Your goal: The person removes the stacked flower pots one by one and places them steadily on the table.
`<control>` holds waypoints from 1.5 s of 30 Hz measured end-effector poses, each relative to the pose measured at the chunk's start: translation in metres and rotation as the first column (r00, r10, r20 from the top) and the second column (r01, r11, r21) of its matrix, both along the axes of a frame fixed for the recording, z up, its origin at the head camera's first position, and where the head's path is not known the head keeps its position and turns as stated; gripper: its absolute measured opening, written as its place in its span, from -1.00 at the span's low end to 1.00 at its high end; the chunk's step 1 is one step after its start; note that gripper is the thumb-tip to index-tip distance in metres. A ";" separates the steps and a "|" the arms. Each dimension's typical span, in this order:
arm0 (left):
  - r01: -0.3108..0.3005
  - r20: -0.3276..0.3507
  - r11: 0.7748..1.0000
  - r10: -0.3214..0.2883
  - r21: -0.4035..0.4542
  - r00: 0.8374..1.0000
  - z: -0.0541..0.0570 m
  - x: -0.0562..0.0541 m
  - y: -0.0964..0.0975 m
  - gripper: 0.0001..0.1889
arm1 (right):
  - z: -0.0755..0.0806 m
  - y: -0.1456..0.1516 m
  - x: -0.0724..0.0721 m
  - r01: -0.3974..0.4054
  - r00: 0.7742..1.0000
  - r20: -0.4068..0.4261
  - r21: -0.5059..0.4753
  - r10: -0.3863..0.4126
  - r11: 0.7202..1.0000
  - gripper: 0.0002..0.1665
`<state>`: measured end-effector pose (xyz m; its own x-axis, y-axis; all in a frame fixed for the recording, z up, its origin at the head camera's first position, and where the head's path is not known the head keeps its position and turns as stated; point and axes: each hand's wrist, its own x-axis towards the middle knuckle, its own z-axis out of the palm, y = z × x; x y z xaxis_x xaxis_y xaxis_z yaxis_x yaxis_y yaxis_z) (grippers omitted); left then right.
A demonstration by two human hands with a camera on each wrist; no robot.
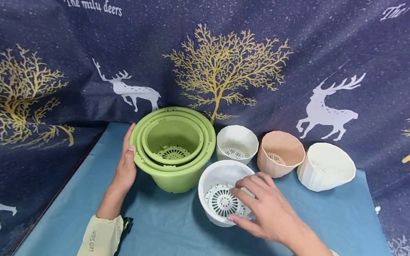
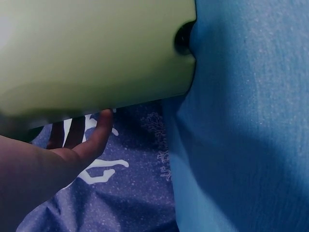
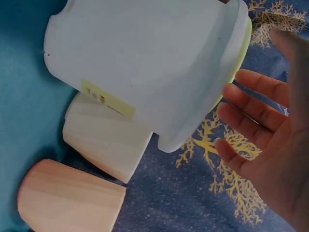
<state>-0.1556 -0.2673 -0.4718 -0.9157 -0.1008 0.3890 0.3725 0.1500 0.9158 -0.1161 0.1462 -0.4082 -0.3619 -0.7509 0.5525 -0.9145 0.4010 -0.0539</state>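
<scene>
Green round pots (image 1: 182, 180) stand nested one inside another, with a slotted bottom showing in the innermost. At their left side, my left hand (image 1: 125, 169) touches the outer pot by the rim. In the left wrist view its fingers (image 2: 99, 133) reach up against the green wall (image 2: 96, 53), and the thumb is hidden. A white round pot (image 1: 218, 174) with a slotted bottom stands just right of the green ones. My right hand (image 1: 262, 205) hovers over its right side, fingers spread and loosely bent. In the right wrist view those fingers (image 3: 256, 94) hold nothing beside the white rim.
Behind the white pot, a small faceted white pot (image 1: 238, 134), a peach pot (image 1: 283, 144) and a cream pot (image 1: 326, 168) stand in a row. A blue cloth (image 1: 176, 235) covers the table. The dark printed backdrop (image 1: 130, 50) hangs close behind.
</scene>
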 end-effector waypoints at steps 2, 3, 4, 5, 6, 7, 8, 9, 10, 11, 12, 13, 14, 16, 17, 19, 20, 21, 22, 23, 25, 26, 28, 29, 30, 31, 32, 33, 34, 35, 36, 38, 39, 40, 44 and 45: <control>0.000 -0.001 1.000 0.000 0.002 1.000 0.000 0.000 0.000 -0.37 | 0.003 0.000 -0.002 0.001 1.000 0.001 0.009 -0.001 1.000 -0.39; 0.000 0.001 1.000 0.000 0.001 1.000 0.000 0.000 0.000 -0.37 | 0.005 0.000 -0.003 0.004 1.000 0.002 0.014 -0.004 1.000 -0.39; 0.000 0.001 1.000 0.000 0.000 1.000 0.000 0.000 0.000 -0.37 | 0.007 0.000 -0.003 0.006 1.000 0.002 0.018 -0.006 1.000 -0.39; 0.000 0.003 1.000 0.000 -0.003 1.000 0.000 0.000 0.000 -0.37 | 0.008 0.000 -0.004 0.006 1.000 -0.001 0.020 -0.006 1.000 -0.40; -0.001 0.006 1.000 0.001 -0.006 1.000 0.000 0.000 0.000 -0.37 | 0.010 0.000 -0.005 0.003 1.000 -0.001 0.022 -0.003 1.000 -0.40; 0.001 0.007 1.000 -0.001 -0.008 1.000 0.000 0.000 0.000 -0.37 | 0.012 0.000 -0.005 0.001 1.000 -0.003 0.026 -0.001 1.000 -0.40; 0.001 0.006 1.000 0.000 -0.009 1.000 0.000 0.000 0.000 -0.37 | 0.014 -0.001 -0.006 -0.001 1.000 -0.009 0.031 0.001 1.000 -0.40; 0.002 0.003 1.000 -0.002 -0.008 1.000 0.000 0.000 0.000 -0.37 | 0.016 -0.001 -0.006 -0.004 1.000 -0.013 0.034 0.005 0.999 -0.40; 0.003 0.000 1.000 -0.003 -0.005 1.000 -0.001 0.000 0.000 -0.37 | 0.018 -0.001 -0.007 -0.008 1.000 -0.017 0.037 0.009 0.999 -0.40; 0.005 -0.003 1.000 -0.005 -0.001 1.000 -0.001 0.000 0.000 -0.37 | 0.020 -0.002 -0.008 -0.011 1.000 -0.020 0.041 0.012 0.999 -0.39; 0.006 -0.005 1.000 -0.006 0.002 1.000 -0.001 0.000 0.000 -0.37 | 0.022 -0.002 -0.009 -0.015 1.000 -0.020 0.044 0.016 0.999 -0.39; 0.009 -0.008 1.000 -0.009 0.005 1.000 -0.001 0.000 0.000 -0.37 | 0.023 -0.002 -0.009 -0.017 1.000 -0.022 0.050 0.018 0.999 -0.38; 0.010 -0.011 1.000 -0.010 0.007 1.000 -0.001 0.000 0.000 -0.37 | 0.025 -0.003 -0.010 -0.019 1.000 -0.021 0.052 0.020 0.998 -0.37; 0.015 -0.016 1.000 -0.015 0.012 1.000 -0.001 0.000 0.001 -0.37 | 0.027 -0.003 -0.011 -0.018 1.000 -0.017 0.059 0.019 0.998 -0.37; 0.018 -0.018 1.000 -0.018 0.014 1.000 -0.001 0.000 0.001 -0.37 | 0.028 -0.003 -0.012 -0.019 1.000 -0.014 0.061 0.020 0.998 -0.37; 0.024 -0.021 1.000 -0.024 0.020 0.999 -0.001 0.000 0.001 -0.37 | 0.029 -0.003 -0.013 -0.019 1.000 -0.009 0.066 0.019 0.998 -0.37; 0.025 -0.021 0.999 -0.024 0.020 0.999 -0.001 0.000 0.001 -0.37 | 0.030 -0.003 -0.014 -0.020 1.000 -0.004 0.064 0.021 0.998 -0.37; 0.024 -0.020 0.999 -0.024 0.021 1.000 -0.001 0.000 0.001 -0.37 | 0.030 -0.004 -0.014 -0.021 1.000 -0.002 0.067 0.021 0.998 -0.39; 0.024 -0.018 1.000 -0.023 0.020 1.000 -0.001 0.000 0.001 -0.37 | 0.031 -0.004 -0.015 -0.023 1.000 0.000 0.068 0.023 0.997 -0.39; 0.021 -0.016 1.000 -0.021 0.017 1.000 -0.001 0.000 0.000 -0.37 | 0.032 -0.005 -0.016 -0.026 1.000 0.002 0.069 0.026 0.997 -0.40; 0.014 -0.013 1.000 -0.014 0.009 1.000 -0.001 0.000 0.000 -0.37 | 0.034 -0.005 -0.018 -0.023 1.000 0.007 0.080 0.023 0.997 -0.38; 0.011 -0.012 1.000 -0.010 0.003 1.000 -0.001 0.001 0.000 -0.37 | 0.035 -0.006 -0.019 -0.022 1.000 0.010 0.086 0.022 0.996 -0.38; 0.009 -0.010 1.000 -0.009 0.000 1.000 -0.002 0.001 0.000 -0.37 | 0.038 -0.007 -0.020 -0.017 1.000 0.018 0.105 0.015 0.994 -0.36; 0.009 -0.009 1.000 -0.009 -0.001 1.000 -0.002 0.001 0.000 -0.37 | 0.039 -0.007 -0.021 -0.015 1.000 0.021 0.112 0.012 0.994 -0.35; 0.009 -0.009 1.000 -0.009 0.000 1.000 -0.002 0.001 0.000 -0.37 | 0.040 -0.008 -0.022 -0.012 1.000 0.024 0.120 0.009 0.993 -0.36; 0.009 -0.010 1.000 -0.009 0.002 1.000 -0.002 0.000 0.000 -0.38 | 0.041 -0.009 -0.022 -0.012 1.000 0.026 0.126 0.009 0.992 -0.35; 0.011 -0.010 1.000 -0.011 0.003 1.000 -0.002 0.000 0.000 -0.38 | 0.042 -0.010 -0.023 -0.014 1.000 0.024 0.129 0.011 0.992 -0.35; 0.011 -0.012 1.000 -0.011 0.006 1.000 -0.002 0.000 0.000 -0.38 | 0.043 -0.011 -0.024 -0.015 1.000 0.023 0.132 0.012 0.991 -0.36; 0.011 -0.014 1.000 -0.011 0.010 1.000 -0.002 0.000 0.000 -0.38 | 0.044 -0.012 -0.025 -0.018 1.000 0.020 0.133 0.015 0.991 -0.36; 0.011 -0.015 1.000 -0.011 0.011 1.000 -0.003 0.000 0.000 -0.38 | 0.045 -0.014 -0.026 -0.021 1.000 0.019 0.134 0.019 0.991 -0.36; 0.010 -0.016 1.000 -0.009 0.009 1.000 -0.003 0.000 0.000 -0.38 | 0.046 -0.015 -0.026 -0.025 1.000 0.016 0.137 0.023 0.990 -0.37; 0.008 -0.015 1.000 -0.008 0.005 1.000 -0.003 0.000 0.000 -0.38 | 0.049 -0.018 -0.028 -0.031 0.999 0.013 0.144 0.030 0.989 -0.37; 0.008 -0.015 1.000 -0.008 0.002 1.000 -0.003 0.001 0.000 -0.38 | 0.050 -0.019 -0.028 -0.034 0.999 0.013 0.148 0.032 0.988 -0.37; 0.006 -0.014 1.000 -0.006 -0.002 1.000 -0.002 0.001 0.000 -0.38 | 0.050 -0.020 -0.029 -0.037 0.999 0.013 0.152 0.035 0.988 -0.37; 0.009 -0.009 1.000 -0.009 -0.017 1.000 -0.001 0.000 -0.001 -0.38 | 0.054 -0.024 -0.033 -0.044 0.999 0.018 0.167 0.041 0.985 -0.37; 0.009 -0.010 1.000 -0.010 -0.018 1.000 -0.001 0.000 -0.001 -0.38 | 0.054 -0.025 -0.034 -0.047 0.999 0.019 0.168 0.044 0.985 -0.38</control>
<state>-0.1555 -0.2681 -0.4731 -0.9128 -0.0849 0.3995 0.3828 0.1630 0.9093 -0.1502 0.1207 -0.3541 -0.3327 -0.8485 0.4115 -0.9316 0.3635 -0.0036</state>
